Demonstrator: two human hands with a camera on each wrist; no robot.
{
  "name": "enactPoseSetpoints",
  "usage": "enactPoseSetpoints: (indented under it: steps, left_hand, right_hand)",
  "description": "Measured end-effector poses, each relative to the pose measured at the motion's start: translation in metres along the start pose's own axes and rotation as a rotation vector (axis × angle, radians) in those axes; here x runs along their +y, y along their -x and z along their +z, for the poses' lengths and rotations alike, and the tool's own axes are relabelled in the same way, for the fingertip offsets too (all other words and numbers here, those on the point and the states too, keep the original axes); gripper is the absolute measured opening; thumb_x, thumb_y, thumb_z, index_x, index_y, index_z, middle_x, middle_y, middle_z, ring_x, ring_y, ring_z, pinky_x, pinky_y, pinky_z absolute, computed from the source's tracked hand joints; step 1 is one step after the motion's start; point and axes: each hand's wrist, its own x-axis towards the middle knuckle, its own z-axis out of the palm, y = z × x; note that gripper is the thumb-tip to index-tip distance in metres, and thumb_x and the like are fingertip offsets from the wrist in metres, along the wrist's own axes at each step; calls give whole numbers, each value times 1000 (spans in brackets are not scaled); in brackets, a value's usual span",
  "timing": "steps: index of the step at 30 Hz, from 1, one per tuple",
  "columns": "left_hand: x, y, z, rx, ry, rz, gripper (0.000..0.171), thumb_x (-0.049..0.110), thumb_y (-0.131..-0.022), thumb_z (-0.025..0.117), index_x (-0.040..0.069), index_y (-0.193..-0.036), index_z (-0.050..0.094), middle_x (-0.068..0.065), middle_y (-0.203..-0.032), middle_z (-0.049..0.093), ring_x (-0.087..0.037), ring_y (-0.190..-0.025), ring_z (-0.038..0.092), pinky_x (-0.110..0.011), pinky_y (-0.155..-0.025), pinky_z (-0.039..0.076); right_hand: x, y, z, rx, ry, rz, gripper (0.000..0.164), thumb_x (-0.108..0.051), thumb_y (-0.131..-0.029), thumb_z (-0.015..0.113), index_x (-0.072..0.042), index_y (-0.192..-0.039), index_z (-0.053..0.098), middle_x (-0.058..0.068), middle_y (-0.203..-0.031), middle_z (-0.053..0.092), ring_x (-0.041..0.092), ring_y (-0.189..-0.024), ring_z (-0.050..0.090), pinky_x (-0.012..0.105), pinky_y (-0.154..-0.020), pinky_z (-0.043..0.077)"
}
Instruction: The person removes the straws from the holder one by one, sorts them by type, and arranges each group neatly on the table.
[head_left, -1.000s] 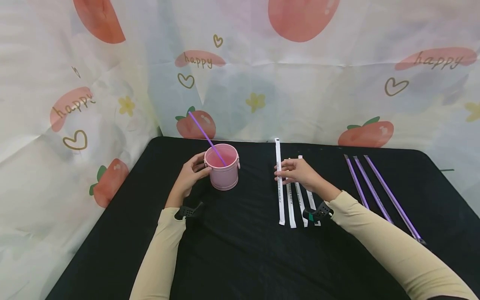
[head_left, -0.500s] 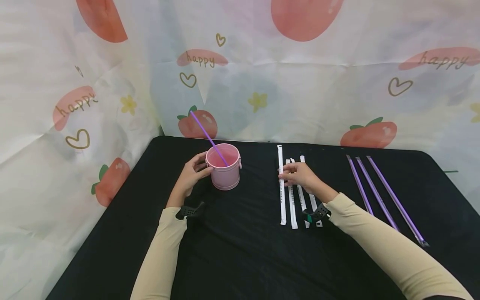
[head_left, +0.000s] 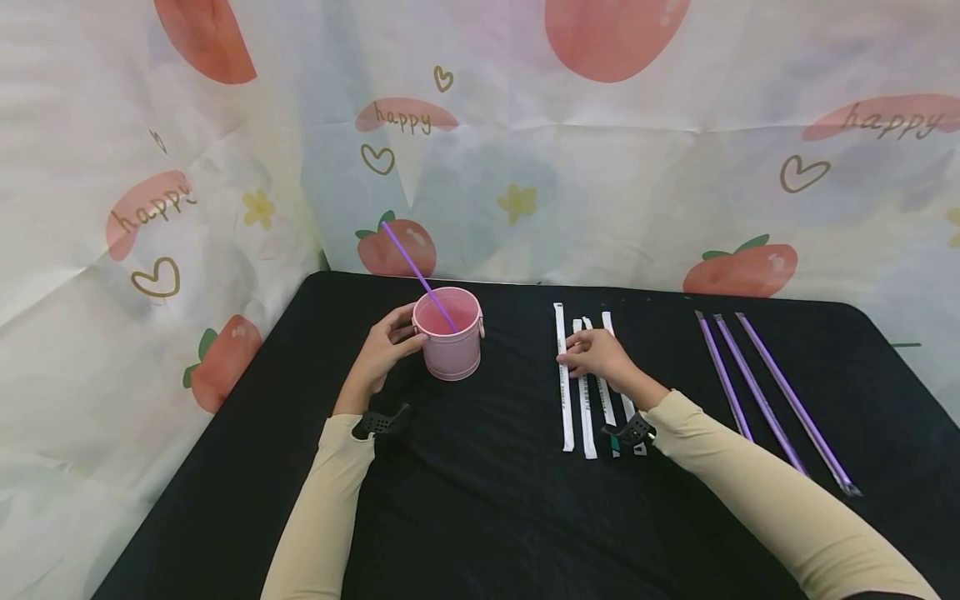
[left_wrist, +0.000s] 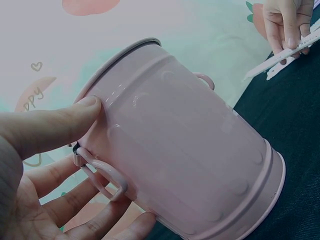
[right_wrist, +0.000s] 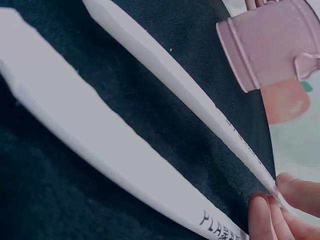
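A small pink bucket (head_left: 452, 358) stands upright on the left part of the black table, a bare purple straw (head_left: 408, 260) leaning out of it. My left hand (head_left: 384, 350) holds the bucket's left side near the rim; the thumb lies on the wall and the fingers spread by a small loop handle (left_wrist: 107, 177). To the right, my right hand (head_left: 596, 352) pinches a white paper-wrapped straw (head_left: 566, 417), the leftmost of several, between thumb and fingertips. The other wrapped straws (head_left: 586, 421) lie alongside, partly hidden under that hand and wrist.
Three purple straws (head_left: 757, 387) in clear wrappers lie slanted at the right, partly behind the right sleeve (head_left: 772, 483). A printed cloth backdrop (head_left: 615, 192) rises behind the black tabletop (head_left: 487, 517) and along its left side.
My right hand has drawn the leftmost wrapped straw a little nearer to me, and it now lines up more with the others. The left hand and bucket hold still; the view shifted slightly.
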Motion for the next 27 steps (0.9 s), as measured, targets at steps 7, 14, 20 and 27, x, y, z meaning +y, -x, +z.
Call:
enactPoseSetpoints:
  steps: [7,14,20,27]
  left_hand:
    - [-1,0,0,-5,-7,7,58,4,-88,61,3,-141,37,-20,-144,40,-37,-131,42,-50,-103,42]
    - [0,0,0,1,-8,1,58,5,-88,61,4,-141,38,-19,-144,40,-36,-131,42,-51,-104,41]
    - [0,0,0,3,-8,-3,58,5,-88,62,4,-141,38,-18,-144,41,-35,-131,43,-51,-104,41]
    - [1,0,0,-3,2,1,58,5,-89,61,4,-141,37,-19,-144,40,-36,-131,42,-53,-104,39]
  right_hand:
    - [1,-1,2,20,49,-7,36,-3,-84,65,15,-113,53,22,-91,69,8,-61,64,26,-61,58]
    - [0,-3,3,25,110,-25,30,-1,-83,65,14,-108,56,23,-88,69,9,-61,66,27,-59,58]
    - [-4,-2,1,-6,131,-1,32,-2,-84,65,14,-109,55,23,-89,68,11,-64,67,28,-61,58]
    - [-9,0,-8,-75,118,13,35,-2,-85,65,16,-112,53,26,-95,68,14,-69,69,30,-65,59]
